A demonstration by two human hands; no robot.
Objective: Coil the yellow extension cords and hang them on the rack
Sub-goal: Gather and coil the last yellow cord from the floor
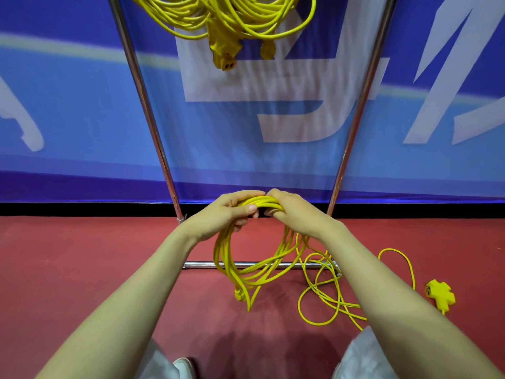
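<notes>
Bare forearms reach out; left hand (229, 212) and right hand (289, 209) both curl round the top of a half-wound yellow extension cord (226, 258), its tail trailing on the red floor (82, 255). Beyond, coiled yellow cords (191, 20) hang on the chrome tube rack (144, 105).

Right in front of us, a big blue banner (82, 119) fills the back wall, with huge white lettering (287, 116) sprawled across it and a pale stripe (68, 47) slanting over the upper left. Lower down the blue deepens to a violet band (82, 187), then a thin black strip (82, 209) meets the ground. Underfoot is a matte red floor (82, 269), evenly lit, with a soft shadow (246, 348) pooled near the bottom.
</notes>
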